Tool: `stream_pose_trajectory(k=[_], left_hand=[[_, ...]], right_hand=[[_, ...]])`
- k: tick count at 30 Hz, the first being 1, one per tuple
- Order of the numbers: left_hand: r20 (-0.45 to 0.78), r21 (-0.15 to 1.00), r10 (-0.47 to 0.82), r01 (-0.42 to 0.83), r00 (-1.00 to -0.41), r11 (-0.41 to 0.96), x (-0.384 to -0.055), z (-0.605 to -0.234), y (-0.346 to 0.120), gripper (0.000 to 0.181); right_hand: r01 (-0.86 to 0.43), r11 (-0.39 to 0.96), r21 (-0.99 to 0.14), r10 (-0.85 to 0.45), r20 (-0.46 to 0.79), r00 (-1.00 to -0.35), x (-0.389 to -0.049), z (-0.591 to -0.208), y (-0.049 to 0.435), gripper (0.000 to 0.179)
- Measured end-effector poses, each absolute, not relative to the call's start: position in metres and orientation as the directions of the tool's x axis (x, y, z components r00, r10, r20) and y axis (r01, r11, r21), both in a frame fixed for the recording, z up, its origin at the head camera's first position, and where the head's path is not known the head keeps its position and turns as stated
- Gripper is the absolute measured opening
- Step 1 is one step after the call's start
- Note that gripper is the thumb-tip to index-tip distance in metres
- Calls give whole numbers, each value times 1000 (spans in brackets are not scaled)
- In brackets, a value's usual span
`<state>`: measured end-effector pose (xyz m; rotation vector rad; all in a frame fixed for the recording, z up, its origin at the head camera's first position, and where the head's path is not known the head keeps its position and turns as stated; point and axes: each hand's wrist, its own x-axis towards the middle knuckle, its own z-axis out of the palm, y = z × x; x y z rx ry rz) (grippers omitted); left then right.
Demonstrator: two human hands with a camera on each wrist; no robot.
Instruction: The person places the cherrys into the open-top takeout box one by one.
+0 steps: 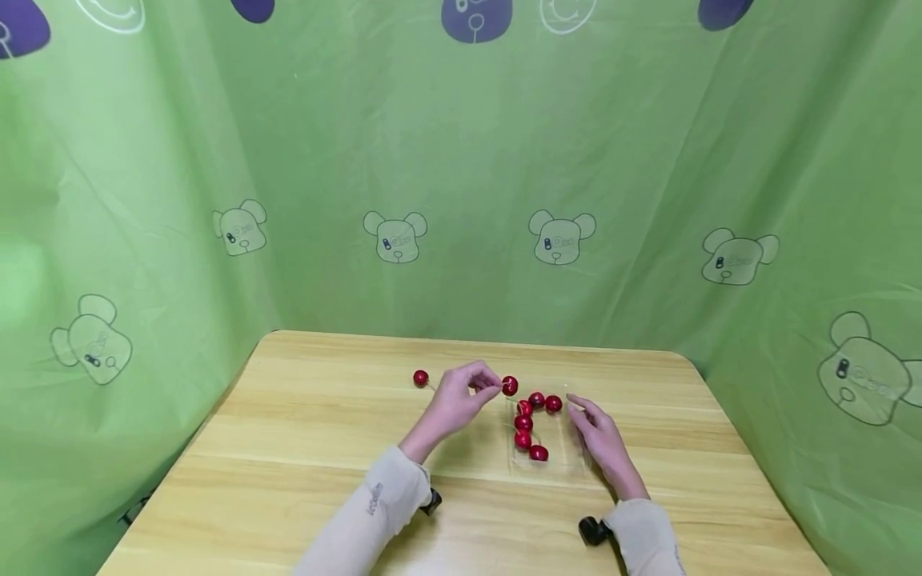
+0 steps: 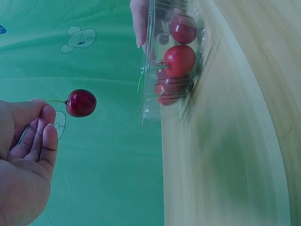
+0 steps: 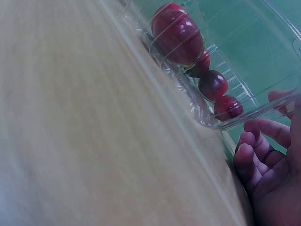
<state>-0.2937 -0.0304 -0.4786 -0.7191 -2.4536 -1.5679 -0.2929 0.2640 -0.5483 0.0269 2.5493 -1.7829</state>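
In the head view, my left hand (image 1: 461, 396) pinches the thin green stem of a red cherry (image 1: 509, 386) between thumb and forefinger. The left wrist view shows this cherry (image 2: 81, 103) hanging off the fingertips, beside and above a clear plastic box (image 2: 149, 106). Several red cherries (image 1: 523, 422) lie in the box, most along its left side, some with stems sticking out. My right hand (image 1: 603, 444) is at the box's right side, its fingers loosely bent and fingertips right at the rim, as the right wrist view shows.
Another cherry (image 1: 421, 378) with a stem lies on the wooden table (image 1: 288, 448), left of my left hand. A green curtain (image 1: 468, 296) with bear faces stands behind the table and at both sides. Dark wrist cameras (image 1: 594, 531) sit under both sleeves.
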Motion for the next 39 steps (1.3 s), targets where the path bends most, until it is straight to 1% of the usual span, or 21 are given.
stream_pose_trajectory(k=[6, 11, 16, 23, 32, 39], left_hand=[[370, 817, 346, 479, -862, 321, -295, -482, -22, 7], [364, 833, 362, 473, -859, 286, -295, -485, -14, 7], [346, 846, 375, 459, -860, 271, -296, -488, -6, 9], [337, 856, 385, 450, -859, 256, -298, -495, 1, 9], [299, 866, 398, 422, -867, 268, -303, -506, 7, 8], [291, 852, 419, 432, -860, 294, -310, -513, 11, 7]], right_hand=[[1, 351, -936, 8, 2, -1000, -303, -571, 270, 54], [-15, 349, -937, 13, 21, -1000, -303, -575, 270, 54], [-17, 333, -943, 7, 20, -1000, -301, -572, 270, 53], [26, 322, -947, -23, -35, -999, -286, -539, 261, 48], [21, 316, -949, -39, -35, -999, -284, -538, 260, 49], [29, 319, -947, -30, -41, -999, -284, -537, 259, 49]])
